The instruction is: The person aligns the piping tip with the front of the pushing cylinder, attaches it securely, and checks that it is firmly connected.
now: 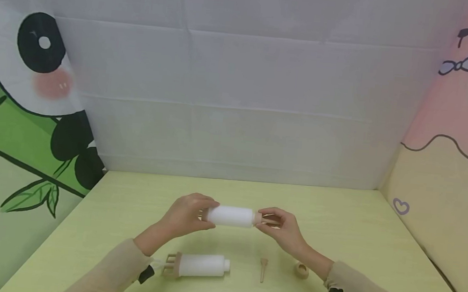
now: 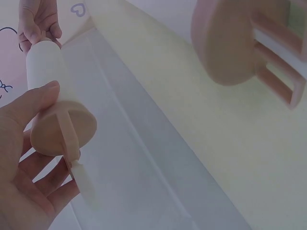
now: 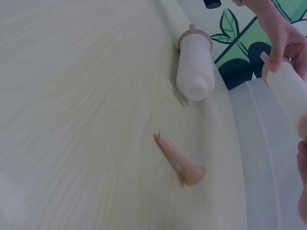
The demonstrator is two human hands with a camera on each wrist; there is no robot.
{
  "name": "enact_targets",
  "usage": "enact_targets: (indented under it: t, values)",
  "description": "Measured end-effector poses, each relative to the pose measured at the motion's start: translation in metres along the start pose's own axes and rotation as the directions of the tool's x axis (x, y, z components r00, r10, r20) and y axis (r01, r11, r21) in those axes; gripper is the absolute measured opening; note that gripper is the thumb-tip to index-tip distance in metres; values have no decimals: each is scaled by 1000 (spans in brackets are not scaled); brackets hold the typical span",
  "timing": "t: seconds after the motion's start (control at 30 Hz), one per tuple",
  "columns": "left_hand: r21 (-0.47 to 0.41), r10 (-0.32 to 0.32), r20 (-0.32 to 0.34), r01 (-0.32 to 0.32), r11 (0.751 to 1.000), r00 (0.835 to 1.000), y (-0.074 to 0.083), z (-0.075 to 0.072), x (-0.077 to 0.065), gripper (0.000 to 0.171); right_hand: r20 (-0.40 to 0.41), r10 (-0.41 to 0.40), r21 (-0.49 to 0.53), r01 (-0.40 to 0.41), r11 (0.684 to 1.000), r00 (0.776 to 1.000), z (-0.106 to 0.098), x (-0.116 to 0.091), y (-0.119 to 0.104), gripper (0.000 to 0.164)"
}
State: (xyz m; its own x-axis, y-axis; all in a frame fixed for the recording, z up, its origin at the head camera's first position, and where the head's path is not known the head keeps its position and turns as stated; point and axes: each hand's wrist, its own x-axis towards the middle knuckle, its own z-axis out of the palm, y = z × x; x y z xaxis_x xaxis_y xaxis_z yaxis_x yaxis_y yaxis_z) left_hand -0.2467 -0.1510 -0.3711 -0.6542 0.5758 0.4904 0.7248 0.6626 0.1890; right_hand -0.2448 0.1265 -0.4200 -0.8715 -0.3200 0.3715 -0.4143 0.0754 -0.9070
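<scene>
A white plastic bottle [image 1: 231, 216] is held sideways above the table between both hands. My left hand [image 1: 191, 213] grips its end that has a beige round base with a strap-like bar [image 2: 69, 132]. At the bottle's other end my right hand [image 1: 283, 228] pinches a beige nozzle [image 1: 258, 218] with a thin stem reaching toward the palm. Whether nozzle and neck are joined is hard to tell. On the table below lies a second white bottle [image 1: 202, 265], also on its side, with a beige pronged base [image 1: 172, 264] at its left and a narrow neck at its right.
A loose beige nozzle [image 1: 263, 268], flared at one end with a thin stem, lies in front of the hands. A beige ring-shaped cap [image 1: 301, 270] is to its right, near the right wrist. Printed cloth walls border the pale wood-grain table [image 1: 338, 207] at back and sides.
</scene>
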Motion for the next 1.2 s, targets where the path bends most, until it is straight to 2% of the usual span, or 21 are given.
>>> enact_targets:
  t: [0.23, 0.37, 0.6, 0.9, 1.07, 1.2]
  values:
    - [16, 23, 38, -24, 1000, 999, 0, -3, 1, 43, 37, -48, 7, 48, 999, 998, -2, 0, 1, 30]
    - [3, 13, 67, -13, 1000, 998, 0, -5, 1, 42, 59, -65, 8, 65, 998, 996, -2, -1, 1, 29]
    - [-34, 27, 71, -25, 999, 997, -3, -5, -1, 42, 58, -89, -2, 89, 996, 994, -1, 1, 1, 28]
    - [-117, -76, 121, 91, 989, 990, -5, -5, -3, 43, 82, -157, -18, 159, 987, 984, -1, 3, 2, 28]
    - [-67, -15, 75, 20, 998, 997, -4, -4, -4, 41, 88, -178, -43, 182, 982, 980, 0, 4, -1, 27]
    - [-44, 16, 40, -14, 999, 999, -3, -4, -5, 41, 93, -206, -52, 212, 976, 974, 1, 3, -14, 26]
